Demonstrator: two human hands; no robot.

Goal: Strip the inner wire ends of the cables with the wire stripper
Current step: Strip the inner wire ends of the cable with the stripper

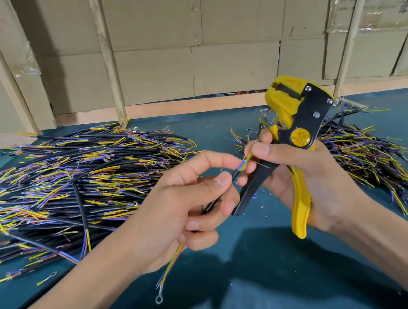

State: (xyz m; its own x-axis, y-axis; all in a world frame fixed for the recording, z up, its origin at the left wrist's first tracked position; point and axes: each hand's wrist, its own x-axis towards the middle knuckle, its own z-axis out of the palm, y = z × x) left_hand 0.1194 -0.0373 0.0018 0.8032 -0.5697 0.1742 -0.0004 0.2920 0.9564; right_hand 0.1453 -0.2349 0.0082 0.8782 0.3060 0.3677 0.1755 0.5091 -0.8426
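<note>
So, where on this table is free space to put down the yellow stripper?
The bare teal table mat in front, between the forearms, is free apart from tiny insulation scraps. A narrower bare strip runs between the big left heap of black cables and the smaller right heap. Both heaps are crowded. The hands hold the yellow-and-black wire stripper above the middle.

**Both hands raised, fingertips meeting**

The left hand (179, 207) comes in from the lower left, fingers curled, thumb and forefinger pinching. The right hand (308, 179) reaches in from the lower right, palm facing left, fingers wrapped, its thumb and forefinger tips pinching just beside the left hand's fingertips.
</note>
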